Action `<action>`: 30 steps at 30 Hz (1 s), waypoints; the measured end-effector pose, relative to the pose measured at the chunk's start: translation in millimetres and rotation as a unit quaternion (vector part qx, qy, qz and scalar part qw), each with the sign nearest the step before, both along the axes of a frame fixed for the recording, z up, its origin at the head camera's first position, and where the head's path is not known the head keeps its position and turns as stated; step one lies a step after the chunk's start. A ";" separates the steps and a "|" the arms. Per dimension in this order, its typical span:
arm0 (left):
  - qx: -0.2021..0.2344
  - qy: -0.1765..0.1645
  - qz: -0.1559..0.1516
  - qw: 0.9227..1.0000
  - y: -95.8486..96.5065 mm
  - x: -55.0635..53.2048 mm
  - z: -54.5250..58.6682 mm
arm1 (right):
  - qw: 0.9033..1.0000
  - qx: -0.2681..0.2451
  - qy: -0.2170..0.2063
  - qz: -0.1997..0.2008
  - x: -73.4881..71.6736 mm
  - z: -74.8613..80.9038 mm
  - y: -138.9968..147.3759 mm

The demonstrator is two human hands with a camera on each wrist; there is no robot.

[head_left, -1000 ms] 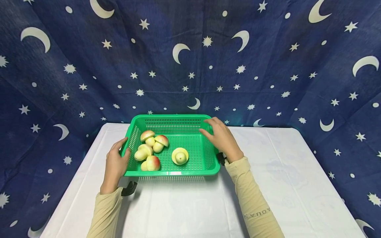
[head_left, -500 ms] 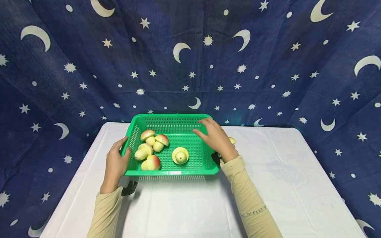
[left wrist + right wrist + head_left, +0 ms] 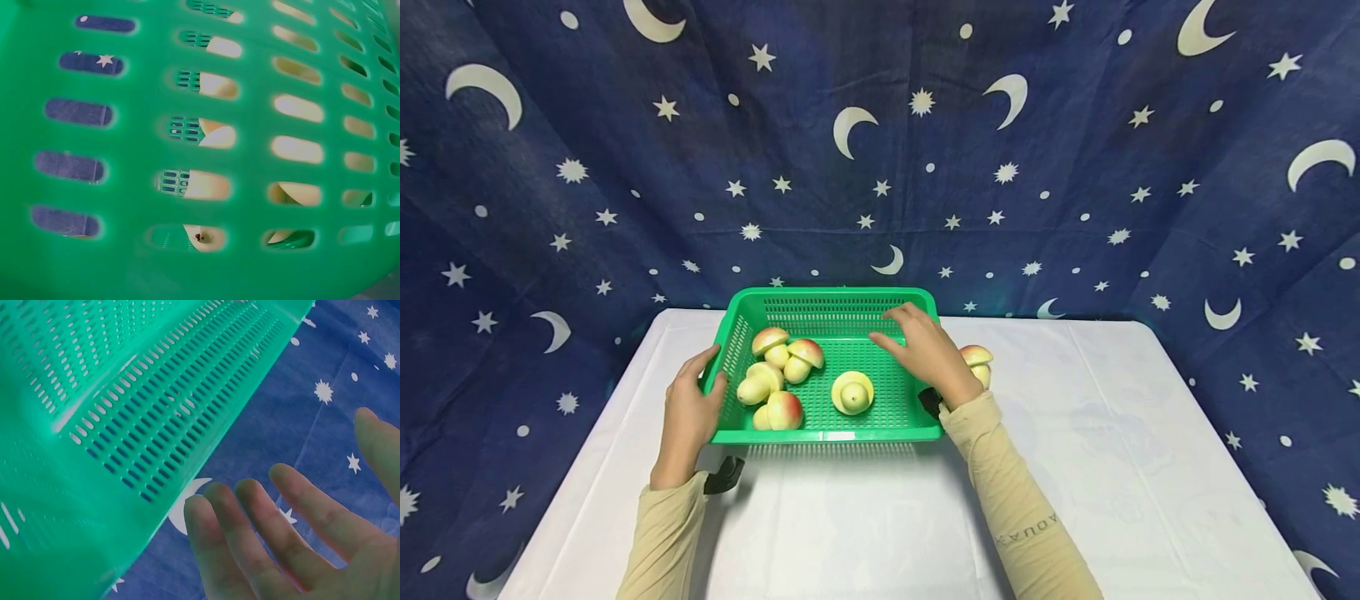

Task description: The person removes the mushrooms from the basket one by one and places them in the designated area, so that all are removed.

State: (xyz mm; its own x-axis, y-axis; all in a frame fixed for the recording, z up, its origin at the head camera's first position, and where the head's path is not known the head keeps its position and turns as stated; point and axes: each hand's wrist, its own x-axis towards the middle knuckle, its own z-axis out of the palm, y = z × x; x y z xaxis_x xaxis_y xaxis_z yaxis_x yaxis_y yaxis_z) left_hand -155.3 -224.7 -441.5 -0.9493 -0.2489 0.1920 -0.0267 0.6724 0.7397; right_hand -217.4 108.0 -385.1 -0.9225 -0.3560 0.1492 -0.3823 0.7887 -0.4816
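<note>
A green plastic basket (image 3: 850, 436) with slotted walls stands on the table. My left hand (image 3: 690, 410) holds its left rim, thumb and fingertips at the edge. Several toy mushrooms (image 3: 786, 410), cream with reddish caps, lie grouped in the basket's left half. Another mushroom (image 3: 853, 393) lies stem up near the middle. My right hand (image 3: 925, 348) hovers over the basket's right end, fingers spread and slightly bent, holding nothing. Outside the basket on the right, a mushroom (image 3: 976, 357) is partly hidden behind the right wrist. The left wrist view shows the basket's wall (image 3: 140, 144) close up, no fingers.
A white cloth (image 3: 1090, 467) covers the table. Behind and around it hangs a dark blue curtain (image 3: 790, 142) with moons and stars. Black wrist mounts (image 3: 725, 476) sit under both forearms.
My right hand has moved left, from the basket's right rim to above its inside. The mushroom right of the basket has come into view behind the wrist. My left hand stays put.
</note>
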 end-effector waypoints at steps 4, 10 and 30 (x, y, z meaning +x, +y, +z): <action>0.000 -0.004 0.000 1.000 0.2 0.8 0.7 | 1.000 0.004 -0.009 0.008 -2.7 -4.5 -4.4; 0.002 0.000 -0.001 1.000 1.0 0.8 2.9 | 0.999 0.006 -0.030 0.017 -6.5 -12.2 -8.4; -0.002 0.002 -0.002 1.000 2.0 0.6 4.2 | 0.994 0.044 -0.077 0.061 -12.8 -17.4 -14.6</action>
State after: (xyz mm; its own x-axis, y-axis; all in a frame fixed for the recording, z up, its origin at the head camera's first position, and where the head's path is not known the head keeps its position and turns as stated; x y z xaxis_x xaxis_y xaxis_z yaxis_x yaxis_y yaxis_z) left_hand -154.7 -222.7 -437.4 -0.9497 -0.2445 0.1957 -0.0217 0.6749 0.7376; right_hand -230.1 93.4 -402.5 -0.8813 -0.4719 -0.0267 -0.4049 0.7829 -0.4724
